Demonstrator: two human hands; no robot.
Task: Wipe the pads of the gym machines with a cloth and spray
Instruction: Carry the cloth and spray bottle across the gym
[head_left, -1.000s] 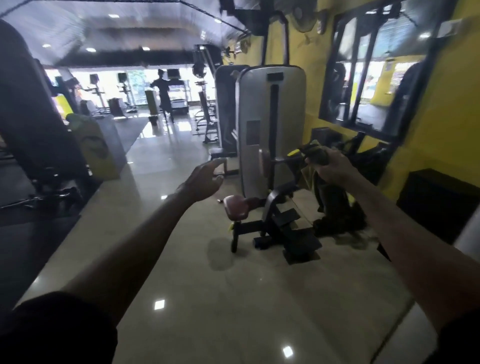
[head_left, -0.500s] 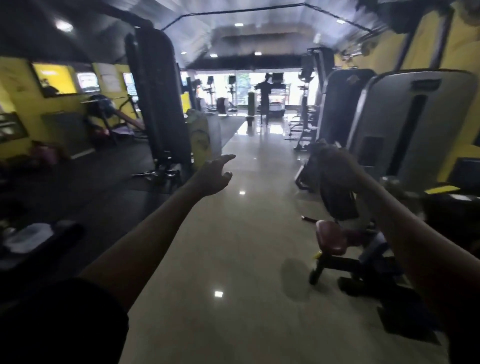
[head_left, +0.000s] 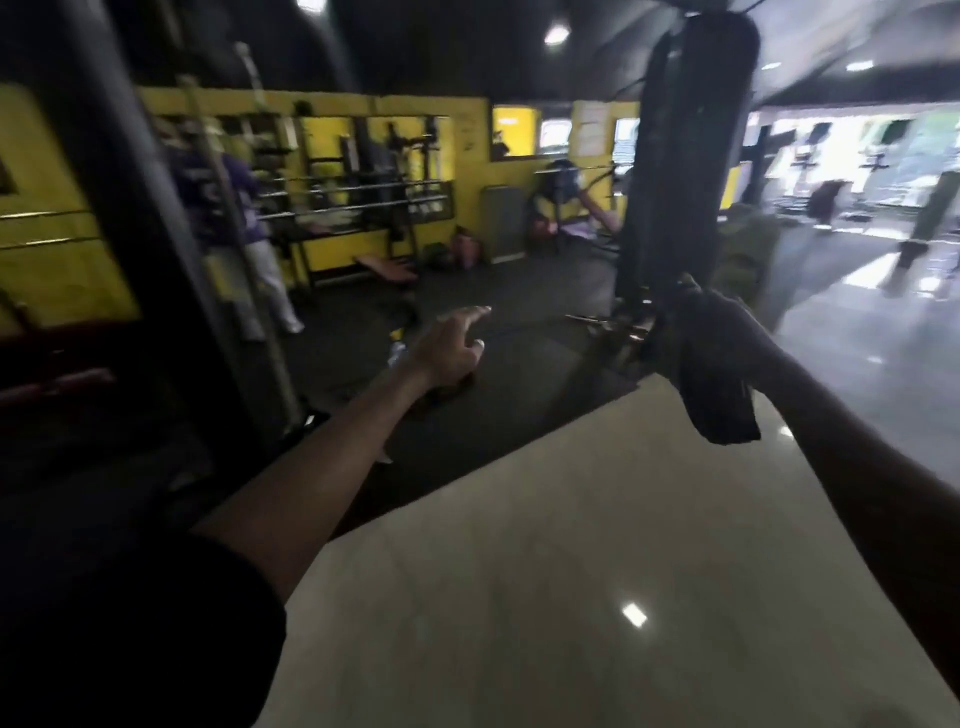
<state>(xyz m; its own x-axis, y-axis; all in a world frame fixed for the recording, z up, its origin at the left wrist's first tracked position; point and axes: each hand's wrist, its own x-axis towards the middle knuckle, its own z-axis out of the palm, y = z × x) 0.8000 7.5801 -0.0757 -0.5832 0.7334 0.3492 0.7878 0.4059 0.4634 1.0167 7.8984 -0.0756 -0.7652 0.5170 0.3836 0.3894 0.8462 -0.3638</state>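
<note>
Over the edge of the pale floor (head_left: 545, 519), the right hand (head_left: 727, 332) grips a dark cloth (head_left: 719, 395), hanging down; the left hand (head_left: 452, 348) reaches empty, fingers spread. No spray bottle or nearby pad is visible.

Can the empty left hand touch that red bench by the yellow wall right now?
Probably not. The left hand is open in mid-air, and the red bench lies well beyond it across the dark mat.
</note>
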